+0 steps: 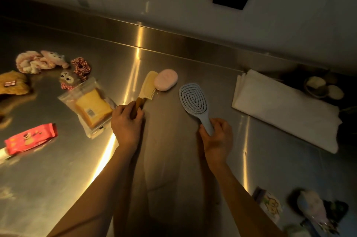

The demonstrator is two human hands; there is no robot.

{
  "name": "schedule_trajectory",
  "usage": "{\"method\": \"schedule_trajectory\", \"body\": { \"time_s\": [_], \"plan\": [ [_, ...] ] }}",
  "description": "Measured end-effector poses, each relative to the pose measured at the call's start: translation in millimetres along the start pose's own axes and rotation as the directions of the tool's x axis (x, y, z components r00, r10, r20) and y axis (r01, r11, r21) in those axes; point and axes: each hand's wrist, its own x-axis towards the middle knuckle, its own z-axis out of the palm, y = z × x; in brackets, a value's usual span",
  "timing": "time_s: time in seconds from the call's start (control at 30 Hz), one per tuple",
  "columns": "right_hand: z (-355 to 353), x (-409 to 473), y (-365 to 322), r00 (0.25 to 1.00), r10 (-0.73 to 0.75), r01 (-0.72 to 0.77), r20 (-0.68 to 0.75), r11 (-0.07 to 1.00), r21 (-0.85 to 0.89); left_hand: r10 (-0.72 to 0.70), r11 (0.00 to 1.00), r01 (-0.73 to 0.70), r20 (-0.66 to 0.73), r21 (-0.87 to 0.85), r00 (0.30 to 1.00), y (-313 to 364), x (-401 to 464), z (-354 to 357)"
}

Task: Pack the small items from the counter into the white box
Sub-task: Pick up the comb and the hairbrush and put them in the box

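My left hand grips the brown handle of a cream comb whose teeth point toward a pink oval case at the counter's middle. My right hand is closed around the handle of a light blue vented hairbrush, head pointing away from me. A flat white folded thing, possibly the box, lies to the right. Left of the comb sit a clear bag with a yellow item, a red snack packet, a red scrunchie and a pink scrunchie.
The steel counter has a raised back edge against a white wall. A small owl-face trinket and a brown fuzzy thing lie at left. A bowl of round items sits far right; a sticker card and a blurred object lie bottom right.
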Motion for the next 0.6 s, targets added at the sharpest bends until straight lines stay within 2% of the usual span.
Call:
{"method": "schedule_trajectory", "body": {
  "time_s": [0.17,0.33,0.5,0.6],
  "plan": [
    [-7,-2,-7,1.0,0.009,-0.009,-0.002,1.0,-0.021,0.101,0.993,-0.099,0.03,-0.062,0.994,-2,0,-11],
    [-17,-1,-13,1.0,0.022,-0.021,0.022,0.999,-0.036,0.127,0.988,-0.124,0.034,-0.088,0.991,4,1,-22],
    [-29,-2,-17,1.0,0.009,-0.009,-0.003,1.0,0.001,0.213,0.969,-0.215,-0.029,-0.124,0.977,13,3,-34],
    [-37,-1,-22,0.999,-0.031,0.031,-0.035,1.0,0.002,0.209,0.956,-0.212,-0.036,-0.2,0.977,27,2,-40]
  ]
}}
